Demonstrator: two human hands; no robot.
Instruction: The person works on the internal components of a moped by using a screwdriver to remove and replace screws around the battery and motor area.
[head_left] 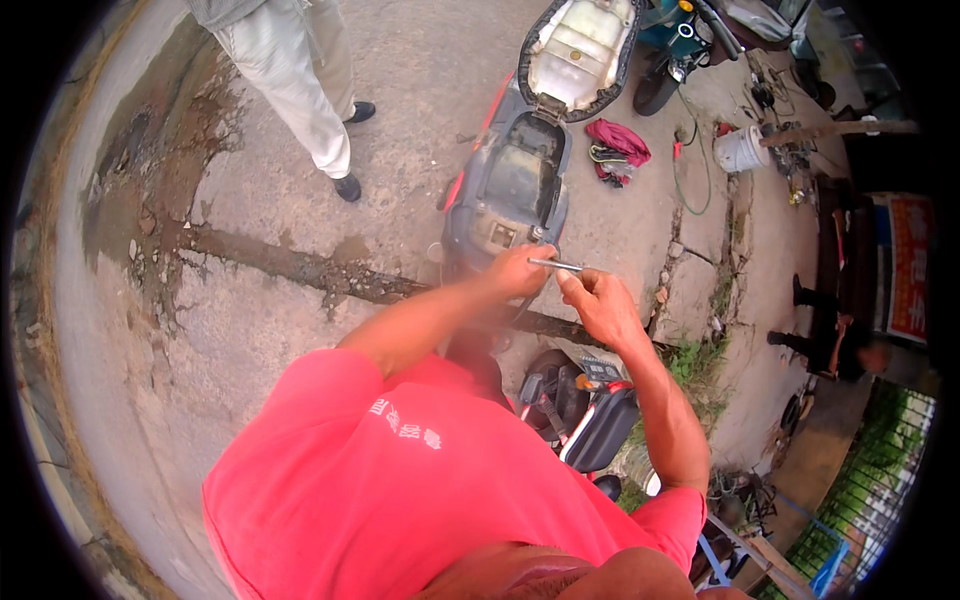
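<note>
Pinching a thin metal rod (556, 265) by its near end: right hand (605, 308), thumb and fingers closed on it. Left hand (518, 272) curled, right under the rod's other end; too small and blurry to tell whether it grips the rod or something else. Rod lies roughly crosswise between the two hands, just above the near end of a grey scooter (467, 218) with red trim.

Scooter seat (578, 50) tipped up at the far end, pale underside showing, storage well (527, 160) uncovered. Maroon cloth bundle (620, 142) on the ground right of the scooter, near it. Farther right, green hose (709, 184) looped on the concrete (410, 60), then a white bucket (735, 150). Teal two-wheeler (684, 45) parked top right.

Below the right hand, second vehicle with dark seat (603, 430), partly behind the wearer's pink shirt (430, 480). Bystander in pale trousers (290, 85) standing upper left, well apart. Another person in dark clothes (832, 335) at far right, bent by the lens.
</note>
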